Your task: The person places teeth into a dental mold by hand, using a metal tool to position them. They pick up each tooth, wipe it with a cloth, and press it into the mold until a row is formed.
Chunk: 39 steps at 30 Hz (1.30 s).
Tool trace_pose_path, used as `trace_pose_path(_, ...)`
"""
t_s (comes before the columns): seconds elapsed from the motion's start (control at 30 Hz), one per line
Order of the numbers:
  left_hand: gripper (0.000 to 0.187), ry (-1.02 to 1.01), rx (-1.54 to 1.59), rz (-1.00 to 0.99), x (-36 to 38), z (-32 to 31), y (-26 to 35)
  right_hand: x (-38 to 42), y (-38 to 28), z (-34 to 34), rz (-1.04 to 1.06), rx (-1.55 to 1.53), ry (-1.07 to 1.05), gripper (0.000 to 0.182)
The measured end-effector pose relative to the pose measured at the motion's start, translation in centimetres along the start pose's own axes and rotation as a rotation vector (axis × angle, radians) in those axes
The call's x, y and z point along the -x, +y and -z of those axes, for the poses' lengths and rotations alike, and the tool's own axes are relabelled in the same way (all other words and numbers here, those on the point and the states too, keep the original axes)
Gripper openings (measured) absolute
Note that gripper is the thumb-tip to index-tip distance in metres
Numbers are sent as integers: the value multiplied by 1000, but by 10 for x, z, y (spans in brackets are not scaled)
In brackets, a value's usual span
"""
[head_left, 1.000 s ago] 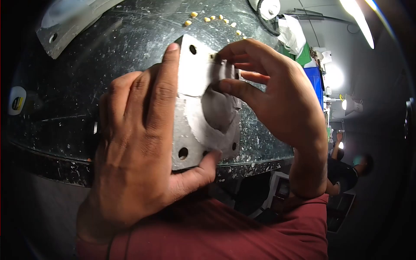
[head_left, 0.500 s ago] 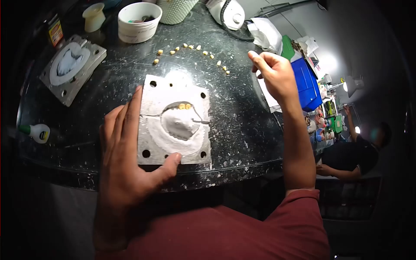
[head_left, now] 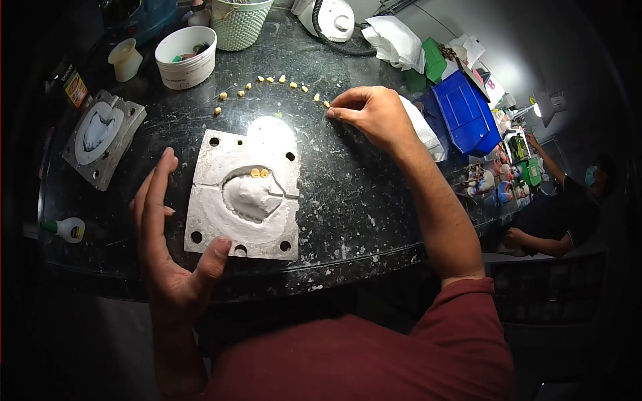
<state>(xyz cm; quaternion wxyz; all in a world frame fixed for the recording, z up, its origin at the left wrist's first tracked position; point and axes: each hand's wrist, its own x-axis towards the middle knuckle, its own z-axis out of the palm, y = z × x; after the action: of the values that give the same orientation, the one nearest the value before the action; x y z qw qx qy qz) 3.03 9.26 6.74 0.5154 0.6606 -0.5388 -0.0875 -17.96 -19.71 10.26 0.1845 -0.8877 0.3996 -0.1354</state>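
Left hand (head_left: 166, 259) is spread wide, plaster-filled mold (head_left: 251, 197) just to its right. Right hand (head_left: 378, 117) has thumb and finger right at the nearest loose tooth (head_left: 326, 103), can't tell if it's pinched tbh.

Dark speckled bench (head_left: 361, 207), metal mould (head_left: 251, 200), second mould (head_left: 103, 137), curved row of teeth (head_left: 271, 79), white tub (head_left: 187, 71), perhaps a glue bottle (head_left: 69, 230)

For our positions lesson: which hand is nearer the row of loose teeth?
Right. The right hand is at the right end of the row of loose teeth; the left hand is farther, beside the front mould.
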Motion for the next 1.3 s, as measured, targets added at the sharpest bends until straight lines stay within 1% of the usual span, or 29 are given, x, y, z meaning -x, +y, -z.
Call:
trace_pose_path(0.03,83,-4,-1,-5,2,-1,-3,1,3,0,-3,-3,5,24)
trace_pose_path(0.1,54,243,-19,-84,8,-2,-9,4,7,1,39,15,28,26)
trace_pose_path(0.13,27,360,-2,-133,14,-5,-10,8,8,4,36,11,36,26)
trace_pose_path(0.17,18,433,-24,-208,18,-5,-13,13,7,9,41,-34,56,22)
trace_pose_path(0.23,18,275,-15,-408,17,14,-16,24,3,19,45,-87,90,18)
trace_pose_path(0.27,18,269,-18,-417,19,13,-13,34,-3,24,121,-258,114,16)
trace_pose_path(0.3,19,218,124,-352,12,7,7,44,-10,29,202,-429,137,15)
trace_pose_path(0.33,20,166,264,-284,3,-4,28,55,-23,33,283,-501,204,14)
trace_pose_path(0.37,20,225,233,-261,-15,-22,53,65,-37,34,283,-506,218,14)
trace_pose_path(0.4,26,159,326,-141,-29,-37,80,73,-50,33,434,-438,381,14)
trace_pose_path(0.43,36,14,452,-24,-39,-42,92,81,-58,31,581,-360,549,14)
trace_pose_path(0.5,37,-198,841,237,-59,-55,97,94,-67,23,728,-202,750,18)
trace_pose_path(0.53,36,-276,977,308,-64,-62,100,104,-64,22,752,-91,832,24)
trace_pose_path(0.57,34,-337,1125,409,-66,-66,96,108,-62,19,693,-103,851,28)
trace_pose_path(0.67,35,-411,1192,425,-64,-75,98,114,-51,14,639,-193,867,26)
trace_pose_path(0.73,35,-406,1277,468,-64,-82,100,112,-45,13,570,-367,834,18)
trace_pose_path(0.77,35,-406,1266,467,-66,-84,101,109,-41,19,572,-379,817,18)
trace_pose_path(0.83,34,-421,1180,395,-75,-87,101,100,-28,32,669,-355,688,30)
trace_pose_path(0.87,32,-403,1111,408,-84,-86,98,97,-25,40,601,-517,572,26)
trace_pose_path(0.9,30,-379,1032,345,-96,-82,95,82,-8,48,599,-455,578,31)
trace_pose_path(0.93,30,-340,1014,309,-109,-76,91,70,13,65,427,-672,363,36)
trace_pose_path(0.97,29,-301,994,275,-123,-68,85,56,41,70,234,-572,399,41)
trace_pose_path(1.0,30,-321,995,227,-136,-59,76,48,63,71,60,-216,483,42)
trace_pose_path(1.03,30,-342,997,179,-146,-53,67,45,89,71,-63,101,420,47)
trace_pose_path(1.07,31,-300,984,188,-151,-50,61,44,102,69,-210,159,283,49)
trace_pose_path(1.1,31,-284,974,189,-154,-47,56,48,97,68,-277,157,231,46)
trace_pose_path(1.17,29,-316,961,179,-155,-47,49,48,112,58,-237,191,286,35)
trace_pose_path(1.23,26,-322,976,190,-154,-51,46,47,113,60,-256,167,277,29)
trace_pose_path(1.3,25,-367,1003,175,-154,-55,40,44,115,65,-75,178,454,22)
